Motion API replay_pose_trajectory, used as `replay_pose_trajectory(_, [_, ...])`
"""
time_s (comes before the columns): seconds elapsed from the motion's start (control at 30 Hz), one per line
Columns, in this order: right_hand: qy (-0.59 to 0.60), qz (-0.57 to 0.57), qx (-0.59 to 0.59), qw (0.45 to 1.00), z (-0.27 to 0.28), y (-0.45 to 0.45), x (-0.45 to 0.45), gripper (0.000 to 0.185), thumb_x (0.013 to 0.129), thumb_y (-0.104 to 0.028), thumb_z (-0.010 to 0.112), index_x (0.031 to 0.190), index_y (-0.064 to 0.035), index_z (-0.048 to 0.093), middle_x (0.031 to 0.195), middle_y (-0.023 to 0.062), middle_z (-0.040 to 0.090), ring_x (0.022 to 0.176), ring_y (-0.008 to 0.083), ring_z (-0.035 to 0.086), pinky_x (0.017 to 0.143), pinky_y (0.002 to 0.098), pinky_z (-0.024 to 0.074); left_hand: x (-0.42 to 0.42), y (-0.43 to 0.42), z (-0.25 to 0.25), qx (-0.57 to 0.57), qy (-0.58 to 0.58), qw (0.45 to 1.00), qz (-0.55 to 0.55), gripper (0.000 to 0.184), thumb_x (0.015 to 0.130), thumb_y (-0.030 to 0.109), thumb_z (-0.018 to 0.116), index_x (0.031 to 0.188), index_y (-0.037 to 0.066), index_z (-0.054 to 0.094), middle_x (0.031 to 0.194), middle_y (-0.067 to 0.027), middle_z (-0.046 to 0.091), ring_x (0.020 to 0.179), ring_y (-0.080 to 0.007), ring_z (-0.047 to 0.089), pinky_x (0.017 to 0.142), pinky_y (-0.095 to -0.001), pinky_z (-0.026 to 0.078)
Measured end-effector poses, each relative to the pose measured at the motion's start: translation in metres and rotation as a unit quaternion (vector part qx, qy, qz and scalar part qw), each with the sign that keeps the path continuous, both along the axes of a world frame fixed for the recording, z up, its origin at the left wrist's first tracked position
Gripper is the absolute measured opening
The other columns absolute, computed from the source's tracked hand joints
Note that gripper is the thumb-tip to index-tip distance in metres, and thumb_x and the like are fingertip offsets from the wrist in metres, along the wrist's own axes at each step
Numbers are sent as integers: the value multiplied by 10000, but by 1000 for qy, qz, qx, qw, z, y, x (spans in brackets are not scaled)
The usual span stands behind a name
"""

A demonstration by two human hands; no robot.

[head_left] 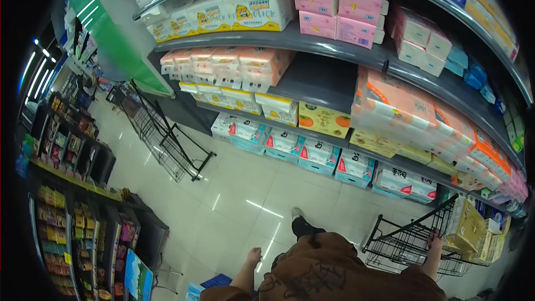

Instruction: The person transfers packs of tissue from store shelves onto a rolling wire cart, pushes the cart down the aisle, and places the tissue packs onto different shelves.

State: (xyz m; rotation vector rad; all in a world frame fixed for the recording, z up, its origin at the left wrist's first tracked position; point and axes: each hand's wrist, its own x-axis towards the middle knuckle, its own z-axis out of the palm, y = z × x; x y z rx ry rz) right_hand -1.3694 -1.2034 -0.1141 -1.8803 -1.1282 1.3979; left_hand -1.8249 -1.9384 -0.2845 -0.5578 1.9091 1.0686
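My right hand [434,239] is closed on the upper edge of a black wire rack [398,245] at the lower right. The rack stands tilted beside the shelf, and gold-coloured packs [467,224] sit just past it. My left hand [254,255] hangs low at my side with its fingers curled in, and I see nothing in it. Below that hand a blue crate or basket [218,281] shows partly, with a light blue pack [193,291] next to it.
Long shelves hold tissue packs: pink boxes [316,0], white-and-yellow packs [245,11], peach-coloured packs [239,64] and blue-white packs [319,153] at the bottom. Another black wire rack [161,139] stands on the tiled floor [234,189]. Snack shelves [83,234] line the left.
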Motion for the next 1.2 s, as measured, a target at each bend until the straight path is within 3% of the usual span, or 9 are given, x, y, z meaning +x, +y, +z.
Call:
replay_pose_trajectory(0.27, [14,7,22,1000,60,-71,-134,459,1056,-141,389,1508,-99,316,1484,24,438,1199,141,546,578,250,474,-147,-17,26,-69,-50,992,-90,423,932,277,548,1290,51,573,1041,-113,646,867,-225,645,720,-385,547])
replay_pose_trajectory(0.33, [-43,92,-34,994,51,-71,-143,432,1065,-165,273,1483,-101,364,1470,38,469,1159,193,567,719,271,515,-191,-9,19,-69,-32,993,-92,417,935,269,545,1287,48,574,1037,-116,644,862,-226,645,715,-385,547])
replay_pose_trajectory(0.5, [45,56,43,996,1,-101,-177,480,1011,-63,346,1491,-66,321,1527,40,404,1282,220,489,757,286,530,-308,65,20,-23,5,972,-233,423,942,275,537,1318,82,535,1166,-93,615,965,-244,632,766,-393,520])
replay_pose_trajectory(0.57, [68,82,16,994,28,-138,-214,465,995,-62,392,1460,-52,377,1459,80,477,1315,229,479,834,295,525,-343,100,21,24,23,961,-275,434,946,284,535,1337,95,515,1224,-89,600,1006,-266,629,803,-406,514])
replay_pose_trajectory(0.63, [6,96,109,989,19,-170,-248,440,986,-55,392,1425,-50,421,1379,95,549,1092,188,606,791,288,509,-364,134,28,69,20,951,-300,434,961,284,525,1349,90,508,1250,-95,596,1020,-272,629,817,-397,516])
replay_pose_trajectory(0.83, [126,18,60,990,34,-255,-339,519,894,142,351,1375,-32,438,1465,51,468,1265,203,516,803,317,526,-406,172,36,77,16,894,-442,397,970,297,527,1329,128,524,1249,-85,602,983,-253,642,787,-389,528])
replay_pose_trajectory(1.0, [48,95,55,993,42,-318,-390,658,797,198,464,1418,-12,403,1490,94,462,1292,244,520,859,318,511,-433,139,2,29,-3,886,-462,369,956,290,536,1277,112,569,1091,-78,637,887,-222,660,668,-350,529])
replay_pose_trajectory(1.13, [-130,171,115,970,37,-363,-417,497,815,61,530,1302,6,448,1286,167,624,1115,326,630,913,377,501,-460,94,-18,-34,-69,868,-491,388,933,326,546,1265,126,544,1140,-82,604,933,-271,629,738,-416,526])
replay_pose_trajectory(1.2, [-188,211,83,956,61,-379,-437,395,882,30,516,1262,52,412,1280,237,585,1194,382,564,937,407,479,-463,84,-16,-68,-83,853,-511,327,930,299,531,1182,94,566,1069,-87,611,897,-262,635,702,-399,526])
